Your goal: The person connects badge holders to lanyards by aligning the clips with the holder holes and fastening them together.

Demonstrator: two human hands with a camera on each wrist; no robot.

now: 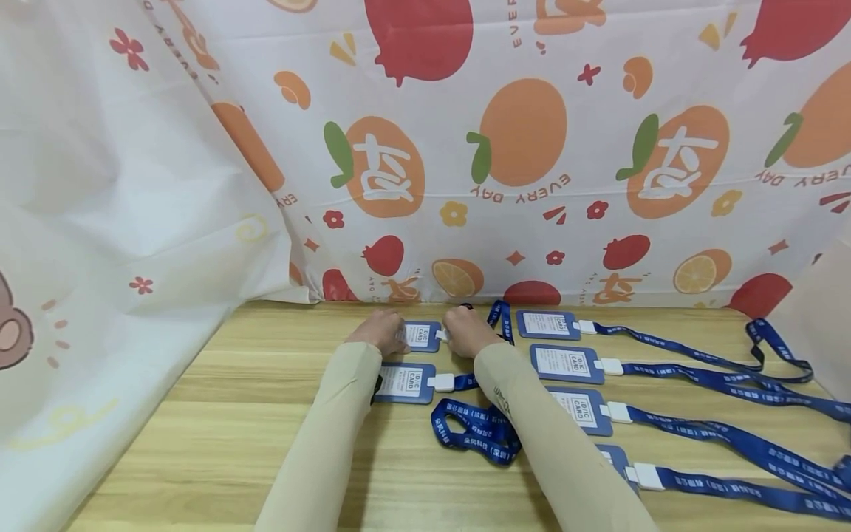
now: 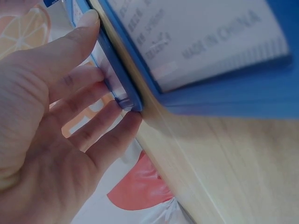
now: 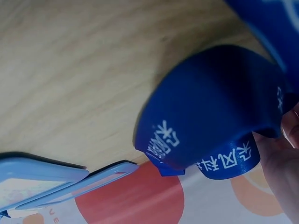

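At the back of the table lies a blue ID badge holder [image 1: 422,336] with a white card in it. My left hand [image 1: 380,331] holds its left end; in the left wrist view the thumb [image 2: 88,21] and fingertips rest on its edges. On the other side, my right hand [image 1: 468,331] grips the blue lanyard by the white clip [image 1: 442,335]. A loop of this lanyard [image 3: 210,102] bulges up in the right wrist view, where most of the right hand is out of frame. Nearer lies a second badge holder [image 1: 404,383], its lanyard [image 1: 473,430] bunched beside it.
To the right, several more badge holders [image 1: 567,363] lie in a column, with lanyards [image 1: 705,377] stretched towards the right edge. A fruit-print cloth [image 1: 525,222] hangs behind the wooden table [image 1: 219,443], and a white cloth [image 1: 133,207] hangs at the left.
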